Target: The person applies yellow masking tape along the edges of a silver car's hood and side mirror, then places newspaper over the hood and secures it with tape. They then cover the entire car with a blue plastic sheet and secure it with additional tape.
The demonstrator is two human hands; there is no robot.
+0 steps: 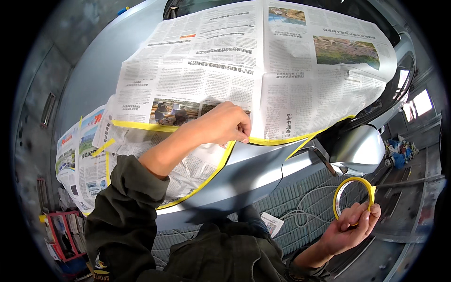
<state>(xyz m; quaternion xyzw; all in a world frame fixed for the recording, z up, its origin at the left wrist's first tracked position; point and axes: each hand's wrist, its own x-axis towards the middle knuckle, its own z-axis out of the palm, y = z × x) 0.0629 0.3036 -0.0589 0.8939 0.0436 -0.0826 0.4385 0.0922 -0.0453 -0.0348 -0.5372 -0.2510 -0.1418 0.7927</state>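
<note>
Beside car [263,164], side mirror [359,150], floor cable [305,207].

— What do we see around us here?
— We stand on a grated metal floor [300,197] between grey walls [33,98]. A bright window [419,104] glows on the right.
— And lower left?
— We see a red rack [61,235], and crumpled rags [399,151] lie far right.
</note>
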